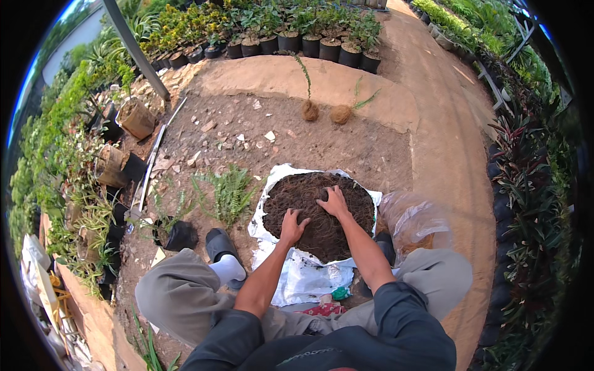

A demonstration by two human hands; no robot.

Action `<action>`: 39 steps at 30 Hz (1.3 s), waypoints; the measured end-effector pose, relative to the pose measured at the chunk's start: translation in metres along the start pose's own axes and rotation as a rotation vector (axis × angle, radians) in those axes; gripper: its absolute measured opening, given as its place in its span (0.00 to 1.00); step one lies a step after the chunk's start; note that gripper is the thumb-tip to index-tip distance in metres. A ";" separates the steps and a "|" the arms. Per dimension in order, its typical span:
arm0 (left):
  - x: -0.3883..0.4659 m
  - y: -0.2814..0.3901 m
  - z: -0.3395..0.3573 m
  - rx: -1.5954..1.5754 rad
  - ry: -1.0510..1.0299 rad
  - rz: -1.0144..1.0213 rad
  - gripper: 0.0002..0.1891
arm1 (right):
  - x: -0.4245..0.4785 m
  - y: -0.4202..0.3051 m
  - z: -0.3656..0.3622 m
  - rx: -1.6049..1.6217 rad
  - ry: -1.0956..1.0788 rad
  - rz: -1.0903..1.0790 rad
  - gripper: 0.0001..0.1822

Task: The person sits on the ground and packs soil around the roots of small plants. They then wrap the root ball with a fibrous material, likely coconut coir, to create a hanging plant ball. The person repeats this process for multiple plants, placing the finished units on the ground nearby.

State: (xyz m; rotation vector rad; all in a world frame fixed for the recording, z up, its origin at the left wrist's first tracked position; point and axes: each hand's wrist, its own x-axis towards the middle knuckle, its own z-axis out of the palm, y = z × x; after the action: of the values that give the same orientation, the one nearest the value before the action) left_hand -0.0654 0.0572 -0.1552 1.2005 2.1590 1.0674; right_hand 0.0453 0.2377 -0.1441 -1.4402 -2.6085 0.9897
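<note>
A white woven sack [304, 280] lies before me with its mouth spread open. Dark soil mixed with brown fibres [290, 195] fills it. My left hand [293, 228] rests on the near left part of the soil, thumb and fingers apart, with nothing visible in it. Further in and to the right, my right hand [335, 202] has its fingers curled at the soil. A dark patch shows between its thumb and fingertips; I cannot tell whether it is a held clump or the soil underneath.
Two coir-wrapped root balls [309, 111] [341, 114] with green shoots sit beyond the sack. Fern fronds [229, 192] and a black nursery bag [181, 235] lie to the left. A clear plastic bag [413, 218] with brown fibre stands right. Potted plants [329, 48] line the back.
</note>
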 end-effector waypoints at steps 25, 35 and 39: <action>-0.032 0.012 0.010 0.155 -0.030 0.099 0.37 | -0.103 0.064 0.000 0.222 0.644 -0.060 0.21; -0.024 0.023 0.024 0.037 0.049 0.051 0.34 | -0.129 0.040 0.040 0.311 0.537 -0.020 0.39; -0.015 0.012 0.024 -0.060 -0.012 0.070 0.28 | -0.128 0.013 0.037 0.305 0.474 -0.093 0.43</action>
State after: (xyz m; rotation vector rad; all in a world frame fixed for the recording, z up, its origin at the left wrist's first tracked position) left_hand -0.0353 0.0581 -0.1600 1.2606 2.0738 1.1431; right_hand 0.1186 0.1259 -0.1438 -1.2762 -2.0668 0.8593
